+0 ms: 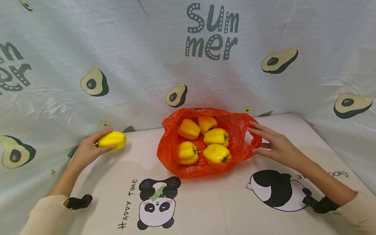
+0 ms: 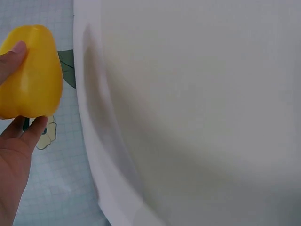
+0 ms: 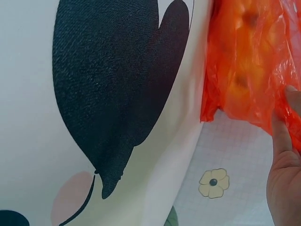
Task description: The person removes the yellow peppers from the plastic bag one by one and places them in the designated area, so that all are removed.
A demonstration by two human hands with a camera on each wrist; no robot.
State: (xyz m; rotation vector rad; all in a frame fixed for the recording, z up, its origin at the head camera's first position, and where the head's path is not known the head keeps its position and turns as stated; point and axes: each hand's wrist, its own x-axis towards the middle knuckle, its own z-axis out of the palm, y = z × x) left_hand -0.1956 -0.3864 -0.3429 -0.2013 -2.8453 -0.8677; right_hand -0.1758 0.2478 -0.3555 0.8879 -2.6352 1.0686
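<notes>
At the far left of the head view, my left hand grips a yellow bell pepper between thumb and fingers. The left wrist view shows this pepper with its green stem toward the fingers. In the middle of the table lies a red plastic bag, its mouth wide open toward me. Several yellow bell peppers sit inside it. My right hand pinches the bag's right edge by the handle hole. Through the thin film of the bag, yellow shapes show in the right wrist view.
A pale table printed with pandas spreads in front of me. White fabric with avocado prints hangs behind it and along both sides. Black straps circle both wrists.
</notes>
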